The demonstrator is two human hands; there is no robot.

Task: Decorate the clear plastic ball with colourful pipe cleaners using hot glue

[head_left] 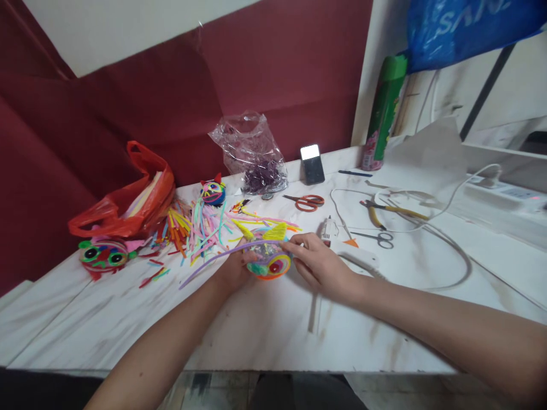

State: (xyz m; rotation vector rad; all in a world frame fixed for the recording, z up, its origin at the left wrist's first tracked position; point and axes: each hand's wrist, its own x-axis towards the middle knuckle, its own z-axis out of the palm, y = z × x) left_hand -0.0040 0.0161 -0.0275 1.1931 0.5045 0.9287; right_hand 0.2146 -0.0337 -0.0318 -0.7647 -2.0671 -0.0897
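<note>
Over the front middle of the table, my left hand (236, 267) is closed on the left side of a colourful pipe-cleaner animal head (265, 269). The head has yellow ears, a ringed eye and a part-clear body. A long purple pipe cleaner (213, 257) runs across its top and trails off to the left. At the right side of the head, my right hand (318, 265) pinches the purple pipe cleaner's end between thumb and fingers. Part of my left hand's fingers is hidden behind the head. A white glue gun (354, 253) lies right of my right hand.
Loose pipe cleaners (205, 228) spread left, beside a red plastic bag (147, 196) and two finished-looking heads, one red (102, 257), one blue (212, 192). Orange scissors (310, 203), small metal scissors (382, 238), pliers (395, 210) and cables lie right. A green spray can (387, 114) stands behind.
</note>
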